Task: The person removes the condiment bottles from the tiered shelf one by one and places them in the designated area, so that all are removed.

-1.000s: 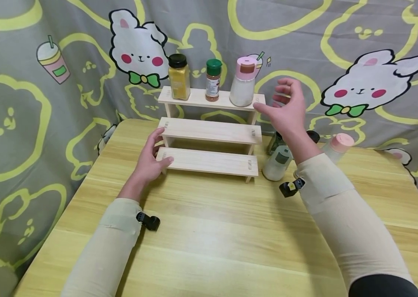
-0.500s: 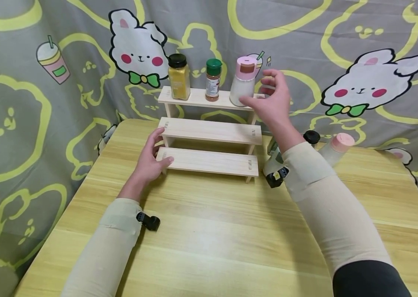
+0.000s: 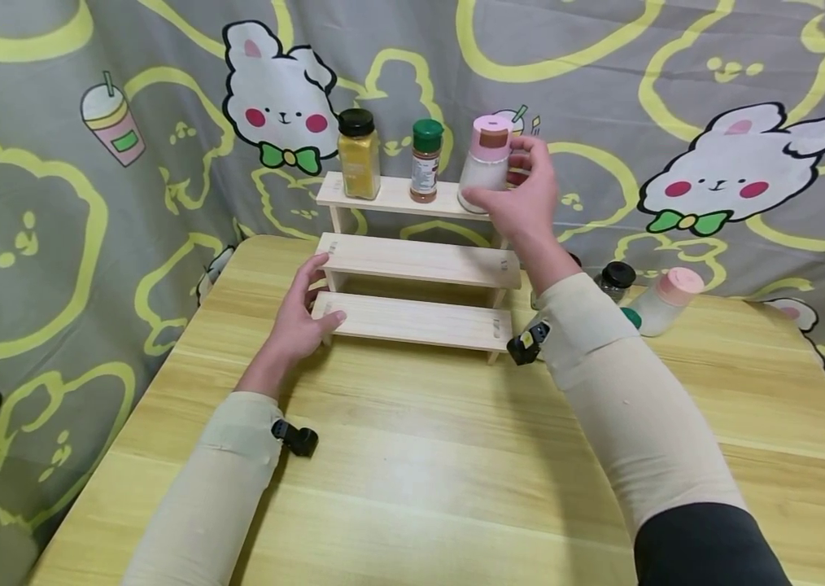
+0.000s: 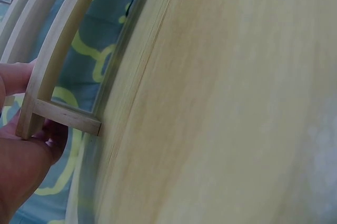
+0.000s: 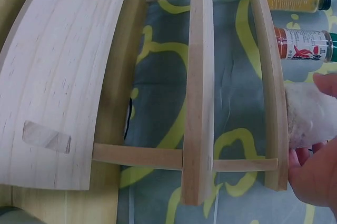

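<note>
A three-step wooden rack [image 3: 420, 259] stands toward the back of the table. My left hand [image 3: 297, 321] grips its left end, with the thumb on the lowest shelf; the left wrist view shows the fingers [image 4: 52, 132] curled under that shelf's end. On the top shelf, a seasoning jar [image 3: 489, 155] with a pink lid and white contents sits at the right. My right hand [image 3: 527, 199] holds this jar, thumb in front and fingers round the far side. Left of it stand a small green-capped spice bottle [image 3: 425, 167] and a black-capped jar of yellow powder [image 3: 359, 167].
To the right of the rack, a black-capped jar [image 3: 616, 281], a pink-lidded jar [image 3: 669, 299] and a green cap [image 3: 632, 317] show past my right sleeve [image 3: 603, 342], which hides part of this group. A patterned curtain [image 3: 588, 49] hangs close behind the table [image 3: 398, 472].
My right hand has moved left from beside the rack to the pink-lidded jar, and its fingers have closed round it. My left hand stays at the rack's left end.
</note>
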### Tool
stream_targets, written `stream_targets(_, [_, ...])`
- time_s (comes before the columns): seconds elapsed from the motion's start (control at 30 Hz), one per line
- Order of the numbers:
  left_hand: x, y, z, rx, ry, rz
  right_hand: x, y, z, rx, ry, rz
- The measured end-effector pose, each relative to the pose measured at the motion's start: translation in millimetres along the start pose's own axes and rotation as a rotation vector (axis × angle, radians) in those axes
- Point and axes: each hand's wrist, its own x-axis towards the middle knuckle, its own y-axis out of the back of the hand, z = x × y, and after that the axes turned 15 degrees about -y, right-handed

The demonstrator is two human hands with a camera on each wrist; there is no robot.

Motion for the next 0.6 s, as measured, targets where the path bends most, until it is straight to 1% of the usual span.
stream_targets(0.17, [0.1, -0.2, 0.9, 0.008, 0.0, -0.003, 0.7, -2.4, 0.5, -0.026, -0.022, 0.014])
stream_targets(0.33, [0.1, -0.2, 1.4, 0.007, 0.002, -0.001, 1.0, -3.4, 0.2, -0.04, -0.026, 0.025])
stream_targets(0.6, [-0.1, 0.0, 0.7, 0.002, 0.001, -0.002, 2.4, -3.1, -0.5, 0.019, -0.055, 0.025])
